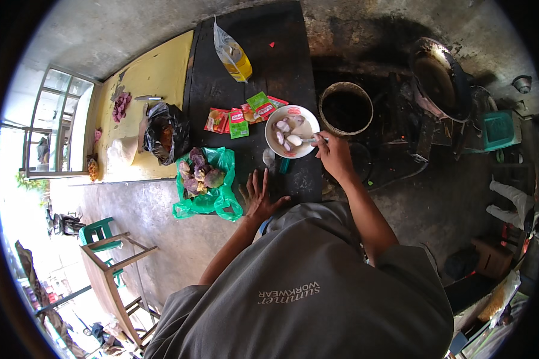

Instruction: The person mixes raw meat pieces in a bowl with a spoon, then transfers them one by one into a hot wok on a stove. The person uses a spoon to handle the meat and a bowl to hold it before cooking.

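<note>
My right hand (333,153) grips a spoon (312,140) whose bowl is in a white bowl (269,130) of pale liquid and purplish-white pieces. My left hand (259,197) lies with fingers spread on the edge of the dark tabletop (301,179) and holds nothing. Just beyond its fingertips is a small whitish round thing (268,157). To its left, purple and yellowish lumpy vegetables (202,172) sit on a green plastic bag (224,161). Red and green seasoning sachets (239,123) lie left of the bowl.
A pouch of yellow oil (238,63) stands towards the wall. Right of the bowl is a round dark pot (346,107); a large blackened wok (440,80) leans farther right. A black plastic bag (166,134) is at the left, near a knife (143,121) on the yellow surface (161,67).
</note>
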Demonstrator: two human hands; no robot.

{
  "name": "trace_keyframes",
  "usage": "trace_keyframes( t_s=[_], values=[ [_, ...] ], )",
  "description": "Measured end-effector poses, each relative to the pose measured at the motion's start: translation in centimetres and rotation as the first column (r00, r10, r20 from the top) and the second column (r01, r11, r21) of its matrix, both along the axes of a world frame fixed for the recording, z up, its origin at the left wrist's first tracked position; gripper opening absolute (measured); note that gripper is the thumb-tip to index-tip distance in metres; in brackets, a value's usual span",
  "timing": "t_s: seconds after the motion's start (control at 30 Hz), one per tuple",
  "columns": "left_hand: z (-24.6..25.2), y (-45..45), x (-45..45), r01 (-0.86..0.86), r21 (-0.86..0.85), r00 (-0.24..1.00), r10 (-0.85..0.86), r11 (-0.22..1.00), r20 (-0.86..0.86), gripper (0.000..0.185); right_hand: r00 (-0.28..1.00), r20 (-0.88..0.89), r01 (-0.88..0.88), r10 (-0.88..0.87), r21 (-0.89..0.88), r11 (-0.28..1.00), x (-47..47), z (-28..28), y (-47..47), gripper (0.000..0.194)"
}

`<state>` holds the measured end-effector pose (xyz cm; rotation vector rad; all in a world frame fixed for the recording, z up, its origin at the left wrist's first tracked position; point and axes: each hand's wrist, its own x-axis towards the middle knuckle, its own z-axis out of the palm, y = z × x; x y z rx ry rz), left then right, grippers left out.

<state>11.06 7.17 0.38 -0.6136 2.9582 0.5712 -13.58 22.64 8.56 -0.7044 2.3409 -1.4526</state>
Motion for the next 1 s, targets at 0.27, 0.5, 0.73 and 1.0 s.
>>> trace_keyframes(
  t_s=[0.27,0.5,0.73,1.0],
  values=[
    [0.0,-0.1,0.1,0.002,-0.018,1.000,-0.002,1.000,-0.001,0.121,0.929,-0.362,0.147,-0.079,0.164,0.975,0.6,0.9,-0.5,0.018],
    [0.0,-0.1,0.1,0.009,-0.033,1.000,-0.009,0.999,-0.019,0.120,0.918,-0.384,0.161,-0.094,0.147,0.976,0.3,0.7,-0.8,0.019],
    [-0.3,-0.1,0.1,0.014,-0.029,0.999,-0.015,0.999,-0.042,0.120,0.981,-0.185,0.073,-0.053,0.107,0.992,2.0,1.4,-0.3,0.019],
    [0.0,-0.1,0.1,0.000,0.031,1.000,-0.001,1.000,0.023,0.122,0.917,-0.394,0.011,0.067,0.192,0.981,3.5,0.3,-0.4,0.016]
  ],
)
